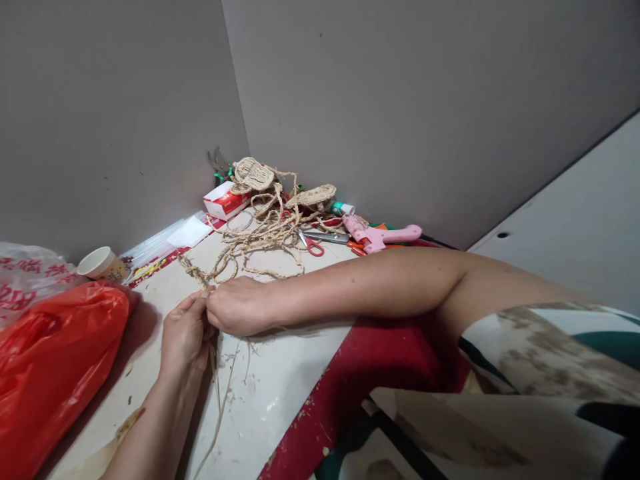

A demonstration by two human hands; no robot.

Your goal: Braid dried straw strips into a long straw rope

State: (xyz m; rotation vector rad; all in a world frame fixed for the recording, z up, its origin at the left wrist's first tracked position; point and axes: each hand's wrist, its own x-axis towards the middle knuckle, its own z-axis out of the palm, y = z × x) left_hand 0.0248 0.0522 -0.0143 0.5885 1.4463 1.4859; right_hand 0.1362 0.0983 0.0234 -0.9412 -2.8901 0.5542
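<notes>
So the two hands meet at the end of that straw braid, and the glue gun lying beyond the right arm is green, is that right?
Not quite: the glue gun is pink, not green, as the head view shows. The rest holds: the left hand and right hand meet at the end of the braid, and the glue gun lies beyond the right arm.

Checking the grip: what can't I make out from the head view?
Head view throughout:
Right hand: fingertips hidden behind its knuckles.
Straw braid: lower part hidden by left hand and right hand.
Long strand: lower end cut off by bottom edge.
Red bag: inside hidden by its plastic.
</notes>
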